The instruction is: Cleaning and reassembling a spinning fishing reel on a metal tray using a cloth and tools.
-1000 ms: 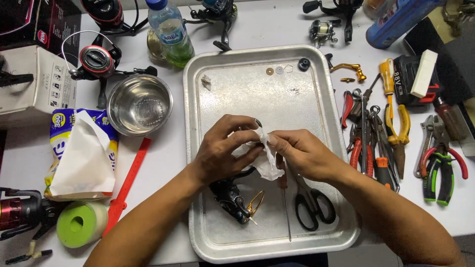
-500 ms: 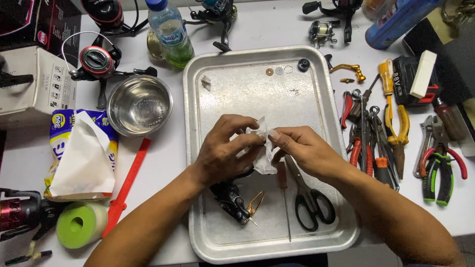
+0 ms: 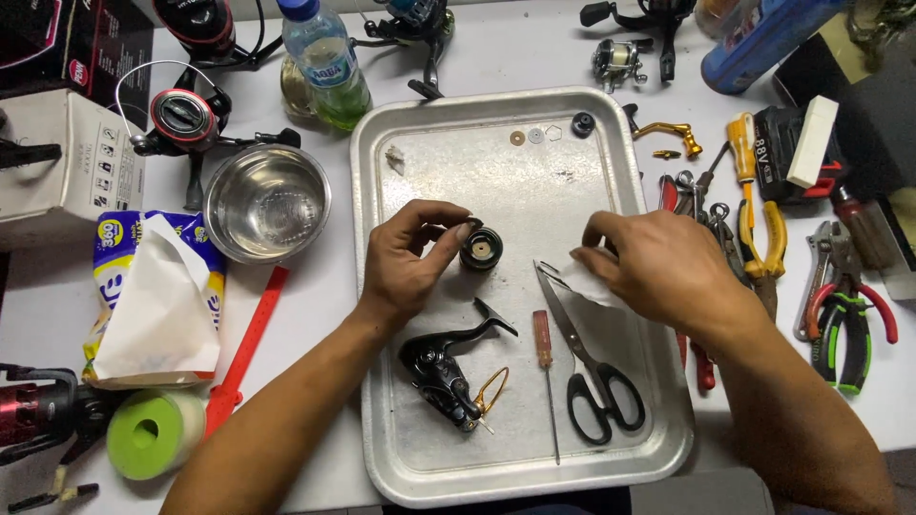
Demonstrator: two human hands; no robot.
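My left hand pinches a small black round reel part over the middle of the metal tray. Off to the right, my right hand holds a crumpled white tissue low over the tray's right side. Below the hands lie a black fishing reel body with a gold wire bail, a small red-handled screwdriver and black-handled scissors. Small washers and a black cap rest near the tray's far edge.
A steel bowl, a tissue pack, a green tape roll and a red strip sit left of the tray. Pliers and screwdrivers crowd the right. Reels and a water bottle stand at the back.
My hands have come apart. The left now holds the black round part alone; the right has carried the tissue off to the right side of the tray.
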